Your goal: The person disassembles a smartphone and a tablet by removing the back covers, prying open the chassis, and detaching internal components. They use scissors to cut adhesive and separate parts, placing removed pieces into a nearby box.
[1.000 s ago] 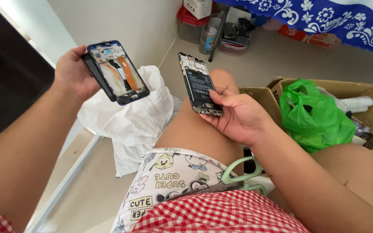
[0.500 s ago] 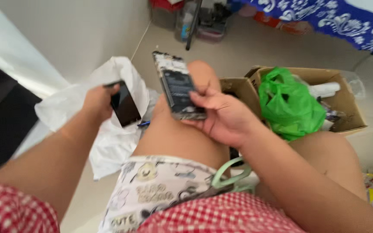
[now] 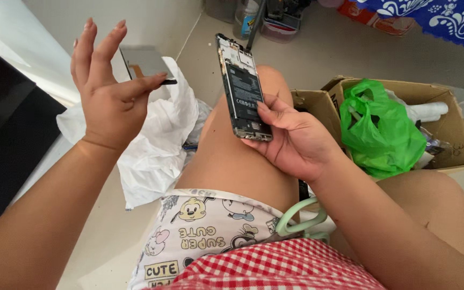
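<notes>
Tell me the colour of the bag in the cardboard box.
Bright green bag, clearest in the head view.

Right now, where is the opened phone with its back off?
In the head view, the opened phone sits centre frame in the right hand, over the knee, left of the cardboard box.

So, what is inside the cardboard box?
The cardboard box holds a green plastic bag, with white and clear items behind it. What lies under the bag is covered.
</notes>
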